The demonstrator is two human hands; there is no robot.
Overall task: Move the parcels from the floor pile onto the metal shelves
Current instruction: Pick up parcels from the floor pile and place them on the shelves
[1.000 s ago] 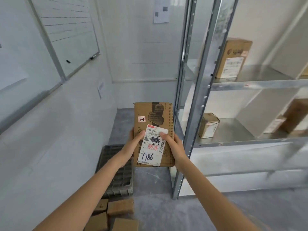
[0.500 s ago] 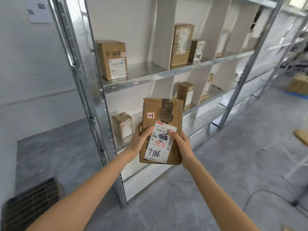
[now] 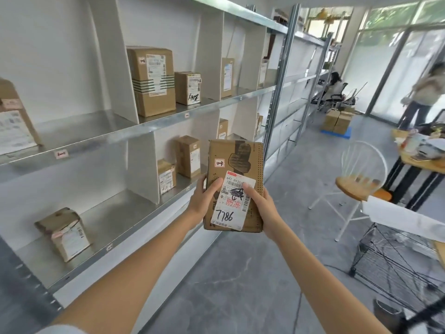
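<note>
While both hands clasp it at frame centre, flat brown cardboard parcel [image 3: 234, 184] upright | left hand [image 3: 203, 201], right hand [image 3: 261, 208] grip its sides | grey metal shelves [image 3: 101, 131] left of frame

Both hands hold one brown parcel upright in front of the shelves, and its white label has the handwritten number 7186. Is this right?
Not quite. In the head view, the left hand and right hand hold the brown parcel upright, but the white label reads 7786, not 7186.

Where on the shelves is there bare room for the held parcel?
Bare metal: upper shelf left of its white divider; lower shelf between the tilted box and its divider. Crowded: right of both dividers.
</note>
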